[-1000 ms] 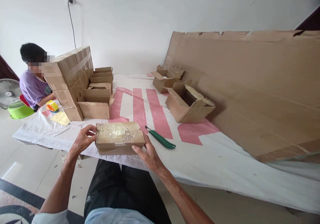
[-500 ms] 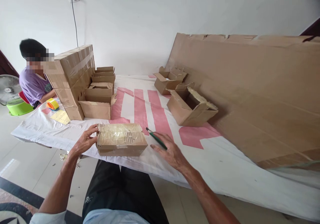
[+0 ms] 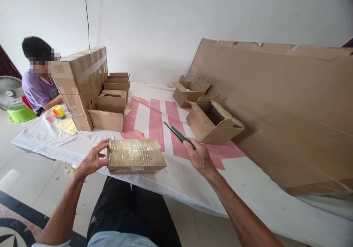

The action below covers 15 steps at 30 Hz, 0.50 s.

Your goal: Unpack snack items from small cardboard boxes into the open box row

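Fingers of right hand closed around green-handled knife, blade pointing to 10 o'clock above the cloth | left hand fingers spread, clasping left end of taped cardboard box | box on white-and-pink cloth at near edge | open carton at 1 o'clock from knife | stacked cartons at 11 o'clock.
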Available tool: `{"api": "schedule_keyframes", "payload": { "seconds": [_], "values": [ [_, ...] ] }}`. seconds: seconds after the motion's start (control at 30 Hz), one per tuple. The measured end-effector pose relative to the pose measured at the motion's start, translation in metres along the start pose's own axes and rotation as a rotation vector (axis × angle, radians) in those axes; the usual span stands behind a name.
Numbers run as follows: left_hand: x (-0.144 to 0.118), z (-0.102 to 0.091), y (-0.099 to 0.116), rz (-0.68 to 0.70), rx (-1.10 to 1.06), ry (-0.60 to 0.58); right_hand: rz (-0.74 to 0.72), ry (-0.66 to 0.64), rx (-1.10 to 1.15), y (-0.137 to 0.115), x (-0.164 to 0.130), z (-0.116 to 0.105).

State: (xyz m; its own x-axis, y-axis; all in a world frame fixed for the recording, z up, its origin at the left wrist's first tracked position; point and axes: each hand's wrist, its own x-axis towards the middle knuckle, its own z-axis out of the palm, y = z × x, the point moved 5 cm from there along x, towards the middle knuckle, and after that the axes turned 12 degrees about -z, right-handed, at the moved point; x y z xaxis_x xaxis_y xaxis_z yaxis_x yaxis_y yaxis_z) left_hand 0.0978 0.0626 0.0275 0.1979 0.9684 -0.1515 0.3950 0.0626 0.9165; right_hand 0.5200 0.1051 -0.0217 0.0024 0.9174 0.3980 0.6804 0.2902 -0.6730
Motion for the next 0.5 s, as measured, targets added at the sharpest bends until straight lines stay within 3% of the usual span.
{"api": "schedule_keyframes", "payload": {
  "seconds": [0.07,0.17,0.23,0.33,0.5],
  "values": [
    [0.000,0.000,0.000,-0.006,0.010,0.005,-0.105,-0.065,0.193,-0.049,0.011,-0.001],
    [-0.003,0.000,0.000,-0.014,0.030,0.015,-0.333,-0.275,0.335,-0.123,0.018,0.008],
    [-0.005,0.002,0.000,-0.016,0.036,0.013,-0.427,-0.386,0.367,-0.155,0.018,0.015],
    [-0.008,0.003,-0.002,-0.017,0.036,0.014,-0.480,-0.452,0.377,-0.171,0.020,0.022],
    [-0.008,0.004,-0.006,-0.002,0.037,0.014,-0.509,-0.482,0.370,-0.170,0.023,0.023]
  ]
}}
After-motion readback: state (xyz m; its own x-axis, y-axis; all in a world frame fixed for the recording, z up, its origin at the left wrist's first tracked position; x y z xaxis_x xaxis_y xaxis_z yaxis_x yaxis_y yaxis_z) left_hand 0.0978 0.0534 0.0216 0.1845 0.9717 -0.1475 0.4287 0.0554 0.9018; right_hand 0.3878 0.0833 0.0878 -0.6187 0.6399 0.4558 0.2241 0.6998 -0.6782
